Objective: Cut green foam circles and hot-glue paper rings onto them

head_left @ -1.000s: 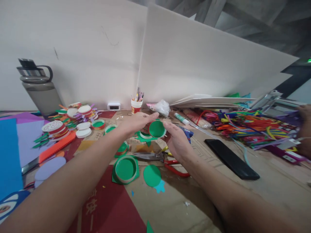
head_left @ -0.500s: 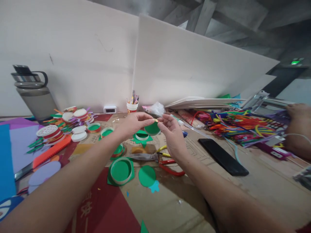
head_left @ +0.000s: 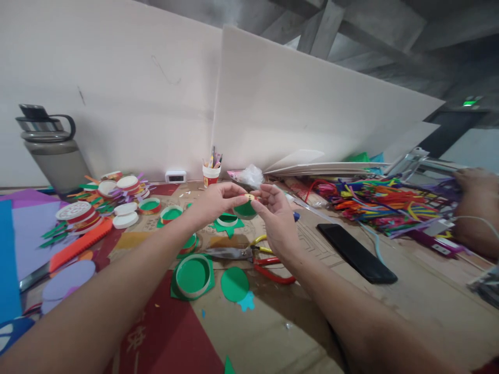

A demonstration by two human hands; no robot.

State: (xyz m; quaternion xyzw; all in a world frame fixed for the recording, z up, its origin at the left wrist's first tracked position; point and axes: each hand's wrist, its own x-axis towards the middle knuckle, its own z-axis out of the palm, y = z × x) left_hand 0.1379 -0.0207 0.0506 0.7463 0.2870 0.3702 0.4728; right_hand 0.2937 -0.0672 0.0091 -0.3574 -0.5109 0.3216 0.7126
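Over the middle of the table, my left hand [head_left: 218, 200] and my right hand [head_left: 276, 215] pinch a green paper disc [head_left: 245, 209] between thumbs and fingers. A small yellowish strip shows at its upper edge, between the fingertips; I cannot make out whether it belongs to a ring. Just below lies a green cutout with a ring on it [head_left: 227, 221]. Scissors [head_left: 237, 253] with red and yellow handles lie under my right wrist. Closer in are a white ring on green paper [head_left: 193, 276], a loose green circle [head_left: 234, 284] and a small blue cutout [head_left: 246, 301].
Left are an orange utility knife [head_left: 81, 246], stacked paper rings [head_left: 78, 214] and a water bottle [head_left: 50, 150]. A cup of pens [head_left: 211, 175] stands by the white board. Right are a black phone [head_left: 355, 253], colourful pipe cleaners [head_left: 390, 202] and another person's arm [head_left: 477, 213].
The green disc has tipped slightly between my fingers, so less of its face shows and more of the yellowish edge. Both hands stay almost in place.
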